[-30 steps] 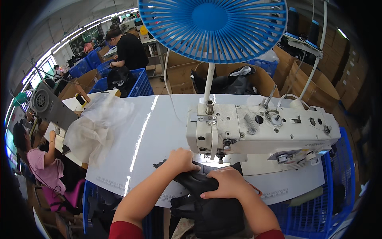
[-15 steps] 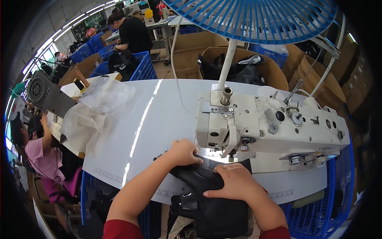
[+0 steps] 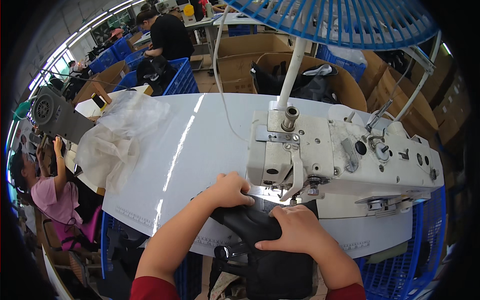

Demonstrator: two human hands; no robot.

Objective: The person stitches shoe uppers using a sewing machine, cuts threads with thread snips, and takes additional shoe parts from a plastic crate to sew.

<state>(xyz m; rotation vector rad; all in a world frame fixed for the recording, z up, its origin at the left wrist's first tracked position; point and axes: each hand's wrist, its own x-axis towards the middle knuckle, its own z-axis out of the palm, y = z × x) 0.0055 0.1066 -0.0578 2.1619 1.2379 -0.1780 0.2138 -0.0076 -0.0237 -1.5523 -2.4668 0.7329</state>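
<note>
Black fabric piece (image 3: 260, 227) lies at the sewing machine (image 3: 340, 152), leading edge under its needle area. Left hand (image 3: 231, 190) and right hand (image 3: 295, 230) press flat on it, fingers spread, apparently steadying it; the needle itself is obscured.

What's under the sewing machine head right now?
Black fabric lies lit under the machine head, pressed flat by the left hand and right hand. The needle point is hidden.
</note>
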